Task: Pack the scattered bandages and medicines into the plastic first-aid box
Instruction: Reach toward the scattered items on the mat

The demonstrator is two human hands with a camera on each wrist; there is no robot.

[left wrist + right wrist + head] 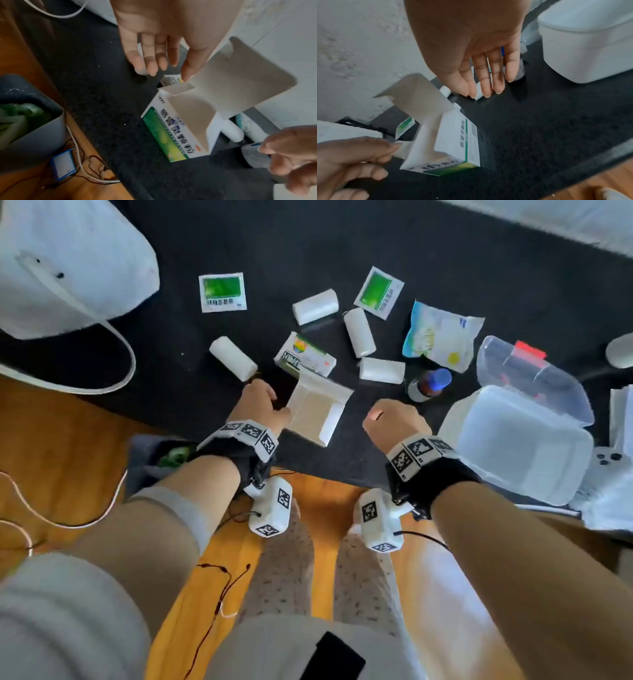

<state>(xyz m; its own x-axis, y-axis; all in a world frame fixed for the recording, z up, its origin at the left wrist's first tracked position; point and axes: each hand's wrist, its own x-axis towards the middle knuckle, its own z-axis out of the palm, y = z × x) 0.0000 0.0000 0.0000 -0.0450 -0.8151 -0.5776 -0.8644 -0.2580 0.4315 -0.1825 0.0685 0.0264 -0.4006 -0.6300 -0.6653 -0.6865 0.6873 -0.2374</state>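
An open white-and-green medicine carton [318, 409] [171, 128] [458, 142] lies on the black mat with its lid flap raised. My left hand [263, 405] [164, 70] is at its left end, fingers fairly straight, thumb tip touching a side flap. My right hand [390, 419] [488, 86] hovers right of the carton and holds nothing. Several white bandage rolls [359, 332], two green sachets [222, 291], a small medicine box [305, 356], a brown bottle [430, 385] and a blue packet [442, 337] lie scattered. The translucent first-aid box [513, 484] [583, 54] stands open at the right.
A white bag [68, 261] sits at the far left. A grey bin [144, 463] [34, 135] with green contents stands on the wooden floor beside cables. A white controller [609, 460] lies past the first-aid box. My legs are below the mat's near edge.
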